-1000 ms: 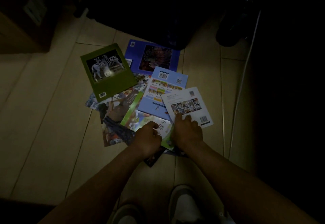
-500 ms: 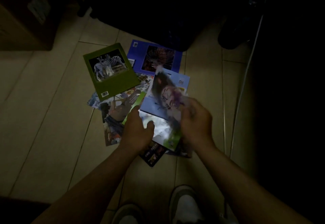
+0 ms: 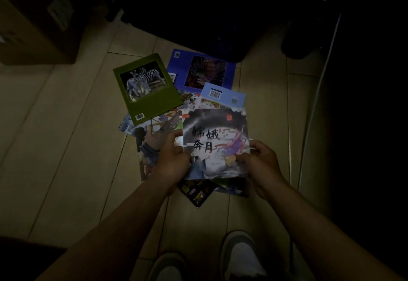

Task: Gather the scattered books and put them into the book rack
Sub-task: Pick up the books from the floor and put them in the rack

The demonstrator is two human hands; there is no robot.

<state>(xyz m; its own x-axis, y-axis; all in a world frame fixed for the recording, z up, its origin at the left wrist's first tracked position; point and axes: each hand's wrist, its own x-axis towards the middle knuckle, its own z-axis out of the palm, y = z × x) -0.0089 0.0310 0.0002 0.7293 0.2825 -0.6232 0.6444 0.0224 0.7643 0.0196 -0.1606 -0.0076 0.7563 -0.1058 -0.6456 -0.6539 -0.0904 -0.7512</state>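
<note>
Bare floor (image 3: pixel 66 148) lies open to the left of the pile (image 3: pixel 152 148) of books, with a narrower strip on its right running up to the black right side of the frame. At the top centre a dark mass (image 3: pixel 198 16) reaches the far edge of the blue book (image 3: pixel 229 75). The lifted book (image 3: pixel 217 144) sits at centre frame, above the pile. The left hand (image 3: pixel 174 159) grips its left edge, thumb on the cover, and the right hand (image 3: pixel 262 166) pinches its right edge the same way. Its cover is grey ink-wash cloud with four large black Chinese characters, a purple-robed figure at right and a blue-robed one at lower left. Behind it, a green book (image 3: pixel 148 95) with a zebra photo lies tilted, beside the blue book. A light-blue book (image 3: pixel 223 96) with a barcode shows just beyond the held one. The floor is pale tile with dark seams, dimly lit. A box (image 3: pixel 33 33) stands at upper left, and two shoes (image 3: pixel 240 256) show at the bottom edge.
</note>
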